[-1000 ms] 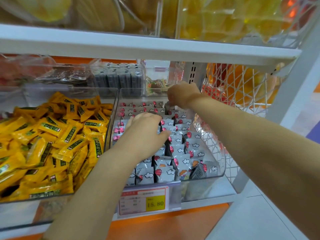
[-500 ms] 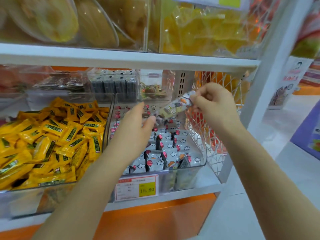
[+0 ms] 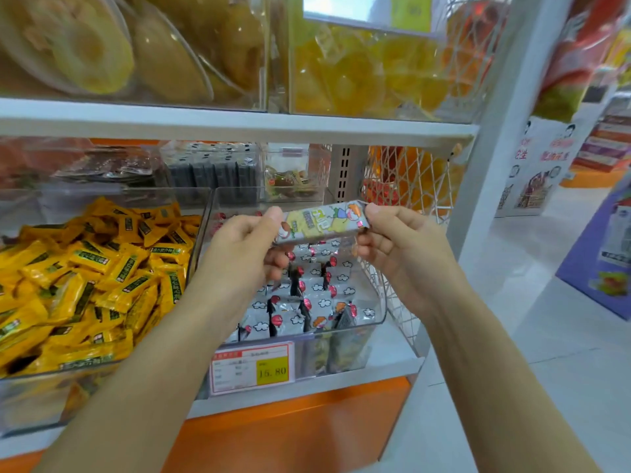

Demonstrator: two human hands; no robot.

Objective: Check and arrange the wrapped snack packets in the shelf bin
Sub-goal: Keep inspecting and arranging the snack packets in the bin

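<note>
A long grey-and-yellow wrapped snack packet [image 3: 319,221] with cartoon print is held level above the clear shelf bin [image 3: 379,319]. My left hand [image 3: 246,250] pinches its left end and my right hand [image 3: 399,247] pinches its right end. Below them the bin holds several rows of the same grey packets [image 3: 307,302], standing on edge with cloud and red marks on top. My forearms hide the bin's left side.
A neighbouring clear bin of yellow packets [image 3: 85,274] sits to the left. A price tag [image 3: 252,367] reading 15.80 hangs on the bin front. A white shelf board [image 3: 239,126] runs overhead, and a white wire mesh panel [image 3: 409,186] closes the right side.
My right hand lifted one packet out of the back of the bin. My left hand left the rows and took the packet's other end. The packet now sits higher and level.
</note>
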